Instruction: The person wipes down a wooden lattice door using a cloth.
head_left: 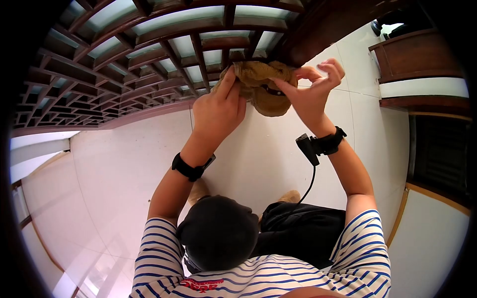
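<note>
A brown, fuzzy cloth [271, 99] hangs bunched against the lower edge of a dark wooden lattice panel [164, 54]. Its lower part bulges out, and a dark gap with small light spots shows between the folds. My left hand [218, 111] grips its left side, the index finger stretched up along the fabric and the other fingers bent. On the opposite side, my right hand [315, 94] presses the cloth with the thumb, its fingers curled beside the wooden post [328, 30]. Part of the grip is hidden by the folds.
Pale floor tiles [124, 174] lie below. Dark wooden furniture [417, 59] stands at the right. A black band [188, 168] circles my left wrist; the right wrist's band [330, 143] carries a small device with a cable [313, 181]. My black-clad legs [303, 223] are bent beneath me.
</note>
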`<action>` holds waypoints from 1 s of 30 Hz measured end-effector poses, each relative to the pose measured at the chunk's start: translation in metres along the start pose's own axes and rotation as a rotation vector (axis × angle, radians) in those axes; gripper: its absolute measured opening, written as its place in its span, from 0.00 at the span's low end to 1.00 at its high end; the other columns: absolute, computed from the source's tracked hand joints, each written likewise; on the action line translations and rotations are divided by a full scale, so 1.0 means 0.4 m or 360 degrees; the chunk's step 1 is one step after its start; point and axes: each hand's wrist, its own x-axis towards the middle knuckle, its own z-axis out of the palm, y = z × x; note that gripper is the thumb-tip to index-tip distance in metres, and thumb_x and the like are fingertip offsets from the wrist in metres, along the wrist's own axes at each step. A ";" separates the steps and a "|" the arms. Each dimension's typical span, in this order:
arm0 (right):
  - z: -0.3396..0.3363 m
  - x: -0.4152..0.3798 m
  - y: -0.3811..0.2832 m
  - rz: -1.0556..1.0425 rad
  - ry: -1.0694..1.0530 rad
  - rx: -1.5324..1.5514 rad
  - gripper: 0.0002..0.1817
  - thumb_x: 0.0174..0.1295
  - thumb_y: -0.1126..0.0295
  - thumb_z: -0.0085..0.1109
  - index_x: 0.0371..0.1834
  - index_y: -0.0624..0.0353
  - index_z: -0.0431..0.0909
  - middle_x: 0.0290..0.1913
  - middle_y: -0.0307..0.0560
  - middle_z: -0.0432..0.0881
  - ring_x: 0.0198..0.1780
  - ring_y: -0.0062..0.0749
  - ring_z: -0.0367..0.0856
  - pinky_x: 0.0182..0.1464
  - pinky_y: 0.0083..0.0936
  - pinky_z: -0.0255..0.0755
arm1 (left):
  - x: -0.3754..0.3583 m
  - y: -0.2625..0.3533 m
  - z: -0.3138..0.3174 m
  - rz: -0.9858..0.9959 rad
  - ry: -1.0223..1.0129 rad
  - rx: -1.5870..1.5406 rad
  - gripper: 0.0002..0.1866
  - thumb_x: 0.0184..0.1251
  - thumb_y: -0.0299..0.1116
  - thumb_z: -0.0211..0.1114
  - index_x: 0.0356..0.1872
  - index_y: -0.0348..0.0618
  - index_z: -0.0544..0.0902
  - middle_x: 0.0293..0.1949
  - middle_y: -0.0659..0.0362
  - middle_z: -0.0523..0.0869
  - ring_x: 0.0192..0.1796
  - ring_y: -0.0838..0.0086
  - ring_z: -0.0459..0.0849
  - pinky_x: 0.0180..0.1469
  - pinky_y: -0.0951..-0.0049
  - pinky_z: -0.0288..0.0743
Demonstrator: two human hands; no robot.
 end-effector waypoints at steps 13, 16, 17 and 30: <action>-0.025 0.040 -0.039 0.0696 -0.0509 -0.0131 0.30 0.47 0.64 0.79 0.51 0.62 0.75 0.32 0.44 0.86 0.25 0.24 0.84 0.29 0.18 0.78 | 0.026 0.030 0.038 -0.0175 0.0008 -0.0470 0.06 0.49 0.28 0.63 0.21 0.37 0.83 0.51 0.55 0.84 0.24 0.62 0.83 0.27 0.68 0.77; -0.028 0.042 -0.039 0.0695 -0.0549 -0.0142 0.30 0.47 0.64 0.79 0.51 0.62 0.75 0.32 0.43 0.86 0.24 0.24 0.83 0.28 0.19 0.77 | 0.035 0.016 0.056 -0.0189 0.0031 -0.0756 0.06 0.50 0.27 0.63 0.19 0.37 0.83 0.50 0.54 0.85 0.27 0.60 0.83 0.29 0.67 0.78; -0.027 0.042 -0.040 0.0693 -0.0548 -0.0122 0.30 0.47 0.64 0.79 0.51 0.62 0.75 0.33 0.44 0.86 0.24 0.24 0.83 0.27 0.19 0.76 | 0.038 0.012 0.055 -0.0227 0.0037 -0.0887 0.06 0.50 0.27 0.63 0.19 0.37 0.83 0.50 0.54 0.85 0.28 0.60 0.84 0.30 0.67 0.78; -0.030 0.038 -0.032 0.0669 -0.0658 -0.0247 0.39 0.44 0.65 0.79 0.60 0.62 0.70 0.36 0.49 0.83 0.25 0.33 0.82 0.29 0.26 0.77 | -0.024 0.044 0.027 -0.0012 -0.0129 -0.0147 0.05 0.52 0.30 0.64 0.23 0.40 0.82 0.57 0.59 0.80 0.20 0.66 0.81 0.22 0.66 0.75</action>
